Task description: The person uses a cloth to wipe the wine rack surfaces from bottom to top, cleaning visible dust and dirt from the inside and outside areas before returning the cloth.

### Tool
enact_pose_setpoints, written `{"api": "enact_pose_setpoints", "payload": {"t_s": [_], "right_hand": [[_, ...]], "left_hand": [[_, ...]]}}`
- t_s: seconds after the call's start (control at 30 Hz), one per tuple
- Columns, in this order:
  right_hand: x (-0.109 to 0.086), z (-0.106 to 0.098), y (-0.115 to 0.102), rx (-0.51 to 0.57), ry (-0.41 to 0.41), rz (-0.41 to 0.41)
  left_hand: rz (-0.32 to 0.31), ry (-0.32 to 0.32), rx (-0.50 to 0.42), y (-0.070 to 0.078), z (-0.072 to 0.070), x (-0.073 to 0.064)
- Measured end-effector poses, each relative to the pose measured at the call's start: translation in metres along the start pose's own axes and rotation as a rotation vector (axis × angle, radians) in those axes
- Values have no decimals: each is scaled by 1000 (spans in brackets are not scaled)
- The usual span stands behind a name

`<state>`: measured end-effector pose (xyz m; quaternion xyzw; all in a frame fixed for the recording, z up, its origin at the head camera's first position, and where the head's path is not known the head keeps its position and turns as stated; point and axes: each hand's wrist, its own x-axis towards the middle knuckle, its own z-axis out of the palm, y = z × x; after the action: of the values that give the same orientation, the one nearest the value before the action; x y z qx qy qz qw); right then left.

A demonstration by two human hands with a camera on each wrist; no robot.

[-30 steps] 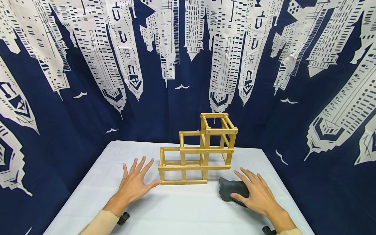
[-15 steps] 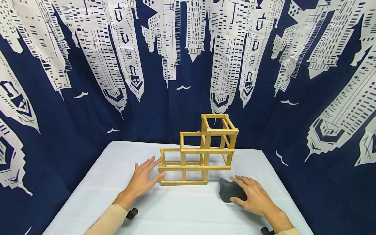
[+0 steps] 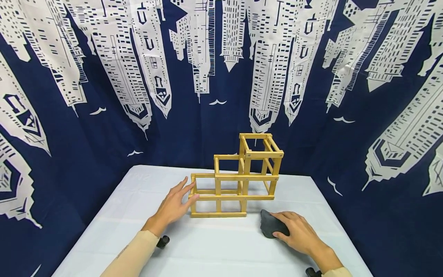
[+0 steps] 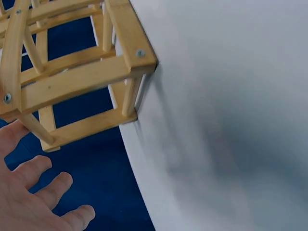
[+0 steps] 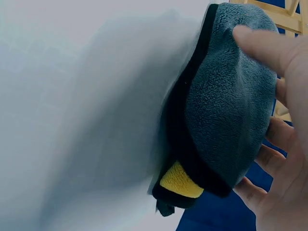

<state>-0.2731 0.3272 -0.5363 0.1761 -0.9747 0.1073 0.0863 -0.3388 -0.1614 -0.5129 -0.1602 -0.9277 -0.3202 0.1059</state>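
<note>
A stepped wooden rack point(image 3: 230, 177) of light yellow bars stands on the white table. My left hand point(image 3: 174, 204) is at its left end, fingers spread and thumb beside the lower front bar. In the left wrist view, the fingers point(image 4: 53, 190) lie apart, one of them right at the rack's corner. Further right, a folded grey microfiber towel point(image 5: 231, 91) with black edging and a yellow patch lies in front of the rack's right side. My right hand point(image 3: 299, 232) grips it, thumb on the near side and fingers curled over the far side.
A white cloth covers the table point(image 3: 207, 250). Close behind the rack hangs a navy curtain point(image 3: 173, 142) with white city-skyline print, which also closes in both sides. The rack's upper tiers rise in steps toward the right.
My left hand has moved right and up to the rack's left end. The right hand has come down onto the towel and closed round it. The rack stays in place.
</note>
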Motion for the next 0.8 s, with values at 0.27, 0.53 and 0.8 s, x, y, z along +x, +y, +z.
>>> {"api": "enact_pose_setpoints", "payload": {"t_s": [0.27,0.53,0.8], "right_hand": [[7,3,0,-6,0,-38],[13,7,-5,-20,-1,-35],[19,10,-14,-40,0,-30]], "left_hand": [[73,-77,88,1,-4,20],[101,-127,122,-1,-10,30],[110,-163,167,-5,-15,38]]}}
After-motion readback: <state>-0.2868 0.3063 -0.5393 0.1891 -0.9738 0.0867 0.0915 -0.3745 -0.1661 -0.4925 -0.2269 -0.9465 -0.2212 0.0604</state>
